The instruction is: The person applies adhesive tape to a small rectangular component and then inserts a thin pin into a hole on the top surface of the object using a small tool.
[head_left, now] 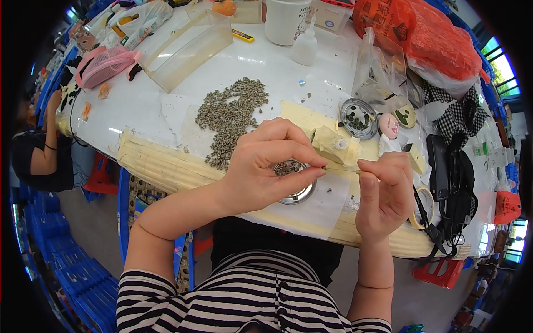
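My left hand (275, 161) is closed in a pinch, with a tiny dark piece (324, 167) at its fingertips. Facing it, my right hand (384, 191) pinches what looks like a thin pale stick (358, 171), its tip pointing toward the left fingers. Whether the stick touches the piece is too small to tell. Beneath my left hand, partly hidden, sits a round metal dish (304, 195) holding small grey-brown bits. A taped yellowish block (337, 146) with a white nub stands just beyond the fingertips. Farther left spreads a heap of small grey pieces (236, 114).
A round tin (358, 118) with dark green bits lies right of the block. A tape roll (425, 205), black phone (437, 166) and black straps flank my right hand. Behind stand a white squeeze bottle (305, 47), white bucket (286, 22) and red bags (438, 47). Yellow padding (166, 162) lines the table edge.
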`<state>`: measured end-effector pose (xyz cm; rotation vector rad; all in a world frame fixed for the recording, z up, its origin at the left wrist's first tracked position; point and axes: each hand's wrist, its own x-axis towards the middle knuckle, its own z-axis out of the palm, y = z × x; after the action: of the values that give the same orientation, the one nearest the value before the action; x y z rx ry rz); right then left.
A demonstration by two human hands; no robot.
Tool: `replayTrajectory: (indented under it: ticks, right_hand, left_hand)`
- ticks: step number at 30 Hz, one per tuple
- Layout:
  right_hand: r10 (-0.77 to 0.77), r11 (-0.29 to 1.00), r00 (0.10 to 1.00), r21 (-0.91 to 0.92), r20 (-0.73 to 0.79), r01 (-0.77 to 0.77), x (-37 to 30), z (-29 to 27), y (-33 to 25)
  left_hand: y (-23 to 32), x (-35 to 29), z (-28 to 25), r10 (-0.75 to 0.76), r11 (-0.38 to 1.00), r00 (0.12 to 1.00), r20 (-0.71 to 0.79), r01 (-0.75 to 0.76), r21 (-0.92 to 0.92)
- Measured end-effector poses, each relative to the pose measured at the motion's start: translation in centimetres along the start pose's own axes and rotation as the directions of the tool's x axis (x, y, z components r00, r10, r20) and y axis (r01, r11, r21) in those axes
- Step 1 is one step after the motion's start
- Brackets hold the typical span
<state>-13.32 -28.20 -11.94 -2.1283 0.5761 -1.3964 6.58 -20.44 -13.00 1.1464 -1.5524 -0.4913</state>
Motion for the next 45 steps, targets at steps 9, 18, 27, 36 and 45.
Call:
replayTrajectory:
  ticks: [9, 18, 27, 36, 45]
  right_hand:
    - [-0.059, 0.997, 0.998, -0.057, 0.009, 0.059, 0.1, -0.1, 0.0]
    - [-0.171, 0.964, 0.985, -0.204, 0.019, 0.171, 0.2, -0.2, -0.4]
    - [-0.110, 0.976, 0.994, -0.189, -0.024, 0.103, 0.1, -0.1, 0.0]
    - [-0.045, 0.976, 0.992, -0.216, -0.117, 0.019, 0.2, -0.4, 0.4]
    - [-0.049, 0.822, 0.994, -0.562, 0.095, 0.094, 1.0, 0.7, 1.3]
  left_hand:
    - [0.0, 0.0, -0.1, 0.001, 1.000, 1.000, 0.008, -0.001, 0.003]
    - [-0.1, 0.0, 0.0, 0.010, 1.000, 1.000, 0.000, -0.010, 0.005]
    - [0.1, 0.0, 0.0, -0.004, 1.000, 1.000, -0.005, 0.004, -0.005]
    - [0.1, 0.0, 0.0, -0.001, 1.000, 1.000, -0.011, 0.001, -0.008]
    - [0.0, 0.0, 0.0, 0.028, 1.000, 0.999, -0.044, -0.029, -0.006]
